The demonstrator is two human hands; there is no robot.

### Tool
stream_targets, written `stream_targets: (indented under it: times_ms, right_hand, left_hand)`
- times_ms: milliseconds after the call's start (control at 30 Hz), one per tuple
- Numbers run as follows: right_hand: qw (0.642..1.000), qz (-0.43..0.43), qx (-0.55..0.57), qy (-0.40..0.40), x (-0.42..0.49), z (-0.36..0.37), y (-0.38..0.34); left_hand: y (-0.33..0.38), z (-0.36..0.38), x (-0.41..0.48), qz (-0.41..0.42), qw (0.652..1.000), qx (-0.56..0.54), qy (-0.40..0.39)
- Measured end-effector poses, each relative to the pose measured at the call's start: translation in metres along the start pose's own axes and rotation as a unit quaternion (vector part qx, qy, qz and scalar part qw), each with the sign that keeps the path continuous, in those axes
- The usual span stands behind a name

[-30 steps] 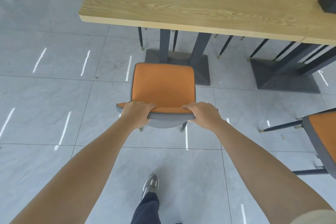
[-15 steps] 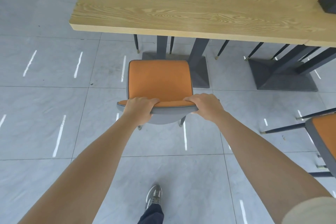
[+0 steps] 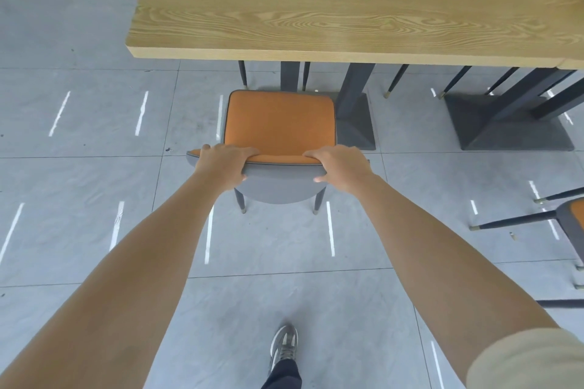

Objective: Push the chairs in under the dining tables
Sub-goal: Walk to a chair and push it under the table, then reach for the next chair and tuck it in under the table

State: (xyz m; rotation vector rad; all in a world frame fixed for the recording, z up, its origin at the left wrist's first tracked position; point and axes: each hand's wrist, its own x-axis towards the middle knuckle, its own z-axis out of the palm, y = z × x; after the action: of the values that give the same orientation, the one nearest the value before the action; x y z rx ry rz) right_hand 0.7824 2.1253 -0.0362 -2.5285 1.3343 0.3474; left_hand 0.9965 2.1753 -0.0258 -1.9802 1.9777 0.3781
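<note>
Chair (image 3: 279,126) stood on floor (image 3: 79,199) before near edge of table (image 3: 347,9), toward its left corner; seat not yet under top. Backrest top gripped at left end by left hand (image 3: 222,166), at right end by right hand (image 3: 339,167); fingers curled over rim, thumbs on grey back. Second chair (image 3: 572,221) seen right, well apart from table edge. Shoe (image 3: 284,346) planted behind chair.

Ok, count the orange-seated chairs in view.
2. One chair stands mid-frame before the table; a second chair is cut off at the right edge. Thin legs under the table hint at more, seats hidden.
</note>
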Motion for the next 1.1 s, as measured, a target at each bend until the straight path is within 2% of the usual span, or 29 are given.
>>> stream_targets:
  times_ms: [333, 533, 633, 800, 967, 1100]
  right_hand:
    - [0.996, 0.088, 0.009, -0.025, -0.014, 0.0, -0.012]
    - [0.993, 0.083, 0.057, -0.056, -0.041, -0.008, -0.01]
    - [0.991, 0.098, 0.077, -0.053, -0.066, -0.011, -0.011]
    - [0.977, 0.174, 0.124, 0.007, -0.125, -0.009, 0.004]
    - [0.964, 0.235, 0.123, 0.032, -0.195, -0.004, 0.048]
    - [0.947, 0.289, 0.133, 0.036, -0.262, 0.012, 0.097]
  left_hand:
    - [0.005, -0.001, -0.011, -0.004, 1.0, -0.027, -0.005]
    - [0.025, -0.005, -0.025, -0.02, 0.999, -0.024, -0.026]
    - [0.052, -0.007, -0.036, 0.011, 0.999, -0.035, -0.003]
    - [0.1, -0.014, -0.051, 0.065, 0.996, -0.008, 0.067]
    - [0.166, -0.025, -0.06, 0.129, 0.987, 0.034, 0.089]
    - [0.246, -0.034, -0.074, 0.188, 0.976, 0.059, 0.091]
